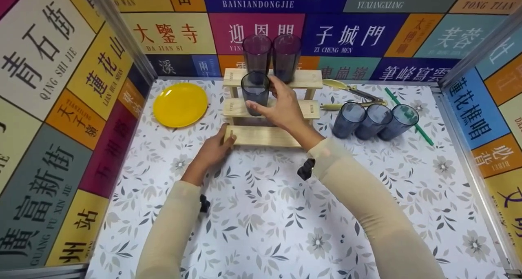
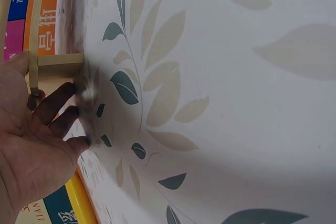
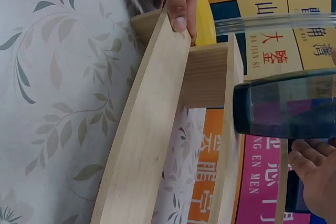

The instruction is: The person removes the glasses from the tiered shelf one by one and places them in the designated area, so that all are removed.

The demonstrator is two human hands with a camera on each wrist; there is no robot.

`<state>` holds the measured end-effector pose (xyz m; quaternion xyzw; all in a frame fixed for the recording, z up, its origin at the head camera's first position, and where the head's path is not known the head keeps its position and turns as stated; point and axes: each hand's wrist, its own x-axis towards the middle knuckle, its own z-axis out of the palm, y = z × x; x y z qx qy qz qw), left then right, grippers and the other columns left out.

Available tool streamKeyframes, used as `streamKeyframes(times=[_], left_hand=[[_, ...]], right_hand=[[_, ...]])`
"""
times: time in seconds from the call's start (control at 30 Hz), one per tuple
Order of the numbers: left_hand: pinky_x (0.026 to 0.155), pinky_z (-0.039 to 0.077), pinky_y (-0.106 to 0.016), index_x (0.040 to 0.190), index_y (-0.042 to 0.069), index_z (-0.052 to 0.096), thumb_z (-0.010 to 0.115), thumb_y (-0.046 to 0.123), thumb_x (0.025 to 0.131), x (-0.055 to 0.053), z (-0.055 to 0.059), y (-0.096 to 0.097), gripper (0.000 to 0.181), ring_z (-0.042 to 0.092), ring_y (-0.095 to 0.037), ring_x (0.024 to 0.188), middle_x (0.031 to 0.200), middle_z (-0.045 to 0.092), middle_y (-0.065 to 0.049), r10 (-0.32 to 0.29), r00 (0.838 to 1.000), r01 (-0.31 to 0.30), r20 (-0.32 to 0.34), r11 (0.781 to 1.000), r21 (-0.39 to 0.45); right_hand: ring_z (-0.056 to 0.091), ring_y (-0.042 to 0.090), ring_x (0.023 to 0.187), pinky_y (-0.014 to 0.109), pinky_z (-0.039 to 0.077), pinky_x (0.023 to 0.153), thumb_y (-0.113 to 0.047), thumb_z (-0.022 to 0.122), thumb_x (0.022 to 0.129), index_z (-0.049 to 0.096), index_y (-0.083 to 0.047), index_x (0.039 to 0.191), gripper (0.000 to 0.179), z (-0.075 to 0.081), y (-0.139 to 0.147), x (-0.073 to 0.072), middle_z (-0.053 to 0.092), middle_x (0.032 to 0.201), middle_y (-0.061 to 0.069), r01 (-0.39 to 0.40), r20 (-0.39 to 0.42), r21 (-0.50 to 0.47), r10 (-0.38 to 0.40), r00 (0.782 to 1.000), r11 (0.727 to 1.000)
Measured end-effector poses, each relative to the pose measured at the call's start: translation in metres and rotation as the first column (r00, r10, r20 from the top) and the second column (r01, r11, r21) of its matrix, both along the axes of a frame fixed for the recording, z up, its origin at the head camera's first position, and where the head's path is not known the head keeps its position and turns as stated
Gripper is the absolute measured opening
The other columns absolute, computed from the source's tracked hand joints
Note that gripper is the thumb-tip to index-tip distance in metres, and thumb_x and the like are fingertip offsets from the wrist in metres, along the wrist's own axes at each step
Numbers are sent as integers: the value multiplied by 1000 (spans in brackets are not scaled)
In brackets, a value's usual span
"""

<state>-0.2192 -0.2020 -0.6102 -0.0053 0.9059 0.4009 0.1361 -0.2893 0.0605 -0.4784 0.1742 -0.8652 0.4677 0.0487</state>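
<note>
A three-step wooden rack (image 1: 265,136) stands toward the back of the table. My right hand (image 1: 285,107) grips a blue-grey drinking glass (image 1: 255,93), upright at the left part of the middle step. In the right wrist view, the base of the glass (image 3: 283,103) is right at that step's surface. My left hand (image 1: 214,146) holds the left end of the lowest step, its thumb on top. The left wrist view shows the left hand (image 2: 42,135) with thumb and index finger at the board and the other fingers spread. Two more glasses (image 1: 257,52) (image 1: 286,58) stand on the top step.
Three similar glasses (image 1: 348,120) (image 1: 372,122) (image 1: 397,122) stand in a row right of the rack. Behind them lie yellow-handled tongs (image 1: 363,95) and a green straw (image 1: 426,136). A yellow plate (image 1: 180,105) lies at the left. Printed panels wall the table's back and sides.
</note>
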Motion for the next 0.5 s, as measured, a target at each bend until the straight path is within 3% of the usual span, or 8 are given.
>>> streamKeyframes(times=[0.33, 0.5], left_hand=[[131, 37, -60, 180, 23, 15, 46, 65, 114, 0, -1, 1, 84, 48, -46, 157, 174, 43, -24, 9, 1000, -9, 7, 1000, 0], [130, 37, -60, 180, 21, 14, 45, 67, 114, 0, 0, 1, 86, 49, -46, 157, 174, 43, -24, 0, 1000, 0, 12, 1000, -2]], right_hand=[[72, 26, 123, 44, 57, 107, -68, 90, 84, 56, -14, 155, 95, 1, -16, -5, 74, 137, 12, 88, -38, 31, -87, 996, 996], [67, 29, 135, 45, 54, 114, -73, 87, 84, 54, -15, 158, 100, 1, -22, -5, 69, 149, 11, 136, -19, 70, -135, 991, 988]])
